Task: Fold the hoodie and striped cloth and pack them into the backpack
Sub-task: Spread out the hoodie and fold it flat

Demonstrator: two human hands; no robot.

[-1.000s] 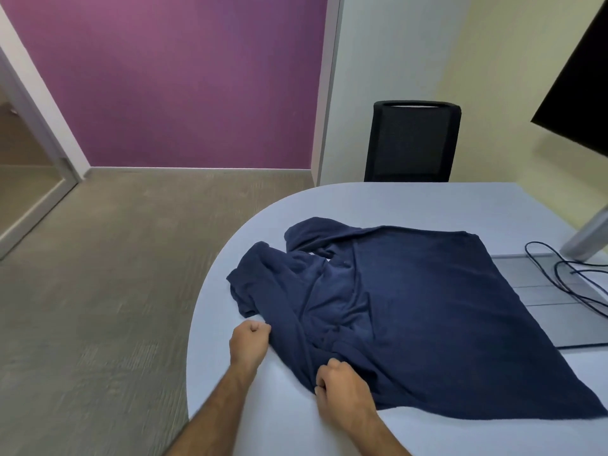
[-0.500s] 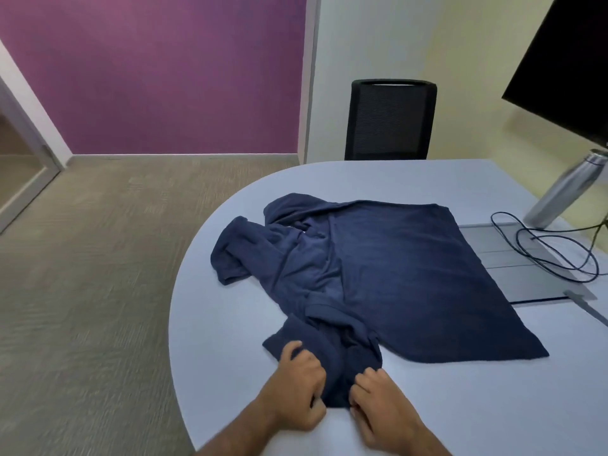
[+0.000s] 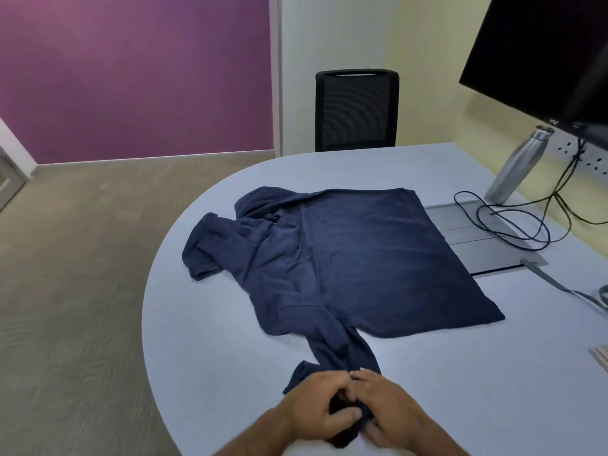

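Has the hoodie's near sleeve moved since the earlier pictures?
Yes. The sleeve has been drawn out toward the table's near edge, away from the chair; both the left hand and right hand grip its end.

The hoodie is plain navy blue on a pale blue-grey desk. The chair and monitor are black, the bottle silver, the wall purple, the carpet grey-beige.

An office meeting room: a rounded pale-blue conference table, a black mesh office chair, a large dark monitor, wall power sockets, carpeted floor.
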